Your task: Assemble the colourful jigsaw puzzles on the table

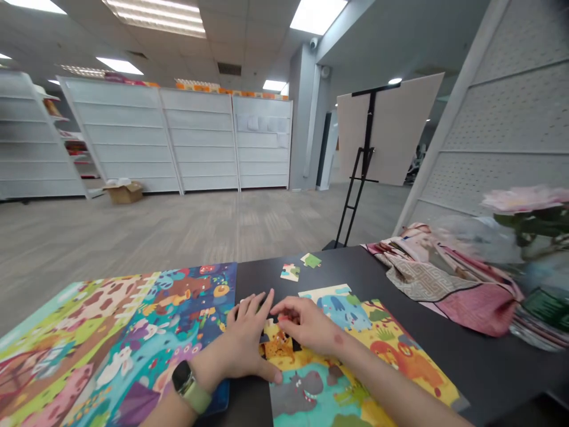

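A partly assembled jigsaw puzzle (296, 388) with animal pictures, among them a hippo, a leopard, an elephant and lions, lies on the black table (338, 273). My left hand (249, 335) is spread open over its left edge, thumb resting near the hippo. Above the leopard part, my right hand (306, 323) has thumb and fingers drawn together in a pinch. What sits between those fingertips is mostly hidden. Dark gaps show in the puzzle beneath the right fingers. Two loose puzzle pieces, one pale and green (290, 272) and one mostly green (312, 260), lie farther back.
To the left are a blue sea-animal picture (178, 332) and a farm picture (84, 320). A pink patterned cloth (457, 290) and a flower (527, 198) in a vase occupy the right side. Beyond the table stand an easel (364, 160), white shelves (200, 139) and a cardboard box (124, 193).
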Motion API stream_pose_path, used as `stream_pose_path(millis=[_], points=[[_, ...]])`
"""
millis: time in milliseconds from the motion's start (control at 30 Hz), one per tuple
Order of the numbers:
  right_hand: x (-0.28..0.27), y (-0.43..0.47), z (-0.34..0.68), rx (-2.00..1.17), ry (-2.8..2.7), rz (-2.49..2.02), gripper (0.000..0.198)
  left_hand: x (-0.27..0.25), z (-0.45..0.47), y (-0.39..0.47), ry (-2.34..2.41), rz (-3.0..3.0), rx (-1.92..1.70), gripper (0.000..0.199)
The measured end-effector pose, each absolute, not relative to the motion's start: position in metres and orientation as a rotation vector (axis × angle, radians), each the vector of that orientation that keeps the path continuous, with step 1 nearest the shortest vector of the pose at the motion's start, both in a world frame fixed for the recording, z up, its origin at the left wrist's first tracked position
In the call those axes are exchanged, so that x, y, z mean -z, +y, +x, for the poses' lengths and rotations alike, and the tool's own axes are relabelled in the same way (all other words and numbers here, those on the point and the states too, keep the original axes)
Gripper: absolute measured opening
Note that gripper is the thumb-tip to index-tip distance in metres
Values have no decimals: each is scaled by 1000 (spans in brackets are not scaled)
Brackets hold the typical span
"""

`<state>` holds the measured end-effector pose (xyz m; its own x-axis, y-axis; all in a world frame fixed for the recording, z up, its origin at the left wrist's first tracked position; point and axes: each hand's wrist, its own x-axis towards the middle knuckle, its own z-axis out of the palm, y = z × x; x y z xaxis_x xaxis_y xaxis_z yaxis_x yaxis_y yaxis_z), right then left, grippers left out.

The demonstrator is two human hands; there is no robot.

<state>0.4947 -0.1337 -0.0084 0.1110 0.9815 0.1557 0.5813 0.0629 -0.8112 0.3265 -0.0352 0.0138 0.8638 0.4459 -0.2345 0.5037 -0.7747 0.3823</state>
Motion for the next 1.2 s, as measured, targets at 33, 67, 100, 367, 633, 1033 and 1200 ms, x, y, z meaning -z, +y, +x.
stream_pose_path(millis=[33, 67, 100, 367, 633, 1033, 1200], points=[[5, -135, 495, -649, -1594, -1596, 29, -14, 327, -35, 713, 2594, 191, 143], [1, -137, 496, -643, -1626, -1579, 31, -14, 328, -35, 723, 2593, 193, 146], [-3, -139, 496, -635, -1654, -1566, 34, -14, 328, -35, 729, 2591, 190, 148], [-20, -150, 500, -946, -1720, -1379, 13, -14, 326, -36, 738, 2554, 210, 134], [-27, -158, 507, -1179, -1719, -1450, 22, -9, 320, -30, 325, 2530, -62, 65], [-32, -158, 495, -838, -1731, -1661, 6, -4, 318, -26, 230, 2510, -118, 63], [-37, -157, 496, -704, -1701, -1547, 6, -7, 319, -27, 273, 2501, -110, 58]])
